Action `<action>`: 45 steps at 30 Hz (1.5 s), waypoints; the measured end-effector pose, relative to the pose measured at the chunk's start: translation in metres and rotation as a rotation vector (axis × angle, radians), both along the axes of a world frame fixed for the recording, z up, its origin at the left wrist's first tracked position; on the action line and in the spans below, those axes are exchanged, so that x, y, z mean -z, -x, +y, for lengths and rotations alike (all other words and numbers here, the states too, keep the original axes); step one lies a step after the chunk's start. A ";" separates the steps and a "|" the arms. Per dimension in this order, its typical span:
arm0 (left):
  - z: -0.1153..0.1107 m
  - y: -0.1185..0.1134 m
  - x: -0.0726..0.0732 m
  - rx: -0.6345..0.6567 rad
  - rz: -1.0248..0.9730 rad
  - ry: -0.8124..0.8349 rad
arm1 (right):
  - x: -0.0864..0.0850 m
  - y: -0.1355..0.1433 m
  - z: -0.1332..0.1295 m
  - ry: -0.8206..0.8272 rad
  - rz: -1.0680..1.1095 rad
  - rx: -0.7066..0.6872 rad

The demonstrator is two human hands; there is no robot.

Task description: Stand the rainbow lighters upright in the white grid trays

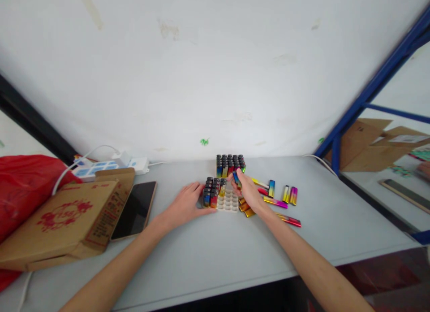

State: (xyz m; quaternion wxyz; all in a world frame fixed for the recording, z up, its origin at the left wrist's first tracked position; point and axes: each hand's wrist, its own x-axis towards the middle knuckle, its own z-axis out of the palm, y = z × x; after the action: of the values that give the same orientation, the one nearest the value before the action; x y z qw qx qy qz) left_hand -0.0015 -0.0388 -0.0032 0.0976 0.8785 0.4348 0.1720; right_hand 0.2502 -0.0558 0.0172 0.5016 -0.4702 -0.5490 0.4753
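a colourful lighter (236, 179) is pinched in the fingers of the right hand (249, 192) just above the white tray (228, 202), which is placed near the middle of the table (215, 249) and is partly filled with lighters on its left side. the tray's left edge is touched by the left hand (186, 204), laid flat with fingers loose and grasping nothing. a full tray of lighters (230, 165) is seen behind, near the table's far edge, loose lighters (285, 195) are scattered to the right, and a phone (135, 210) and a cardboard box (63, 222) lie toward the left edge.
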 end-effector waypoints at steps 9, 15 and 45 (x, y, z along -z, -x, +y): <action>-0.001 -0.002 -0.004 0.011 0.005 0.021 | -0.012 -0.009 -0.013 -0.620 -0.625 0.158; -0.001 0.000 0.000 0.014 -0.025 0.002 | -0.006 -0.011 -0.015 -0.558 -0.573 0.134; -0.001 0.000 -0.002 0.014 -0.013 0.035 | -0.016 -0.064 0.000 -0.409 -0.985 0.209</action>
State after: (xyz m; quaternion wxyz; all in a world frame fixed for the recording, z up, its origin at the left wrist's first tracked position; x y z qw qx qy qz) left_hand -0.0011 -0.0396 -0.0009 0.1172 0.8786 0.4309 0.1693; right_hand 0.3137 -0.0560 0.0330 0.3109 -0.5824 -0.7505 0.0299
